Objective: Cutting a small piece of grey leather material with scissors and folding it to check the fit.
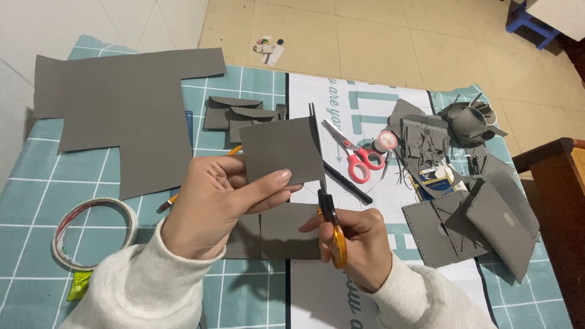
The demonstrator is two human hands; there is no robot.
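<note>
Far to the left of the left hand, a roll of double-sided tape (94,233) lies on the tabletop (36,183), and beyond that hand a large grey leather-like sheet (122,109) with stepped cut-outs is spread flat, so several pieces appear already to have been taken from it. The left hand (213,204) is clamped on a small grey square piece (281,150), thumb across its lower edge, held up above the tabletop. The right hand (356,244) is closed around the handles of orange-handled scissors (326,201), whose blades are set along the right edge of the square; the cut along that edge looks partly made, though how far cannot be told. Beyond the hands, folded grey pieces (234,113) are stacked. To the right of the right hand lie red-handled scissors (356,159), a small blue and yellow package (436,178), trimmed scraps and stitched grey panels (463,225), which suggests assembly is well advanced.
</note>
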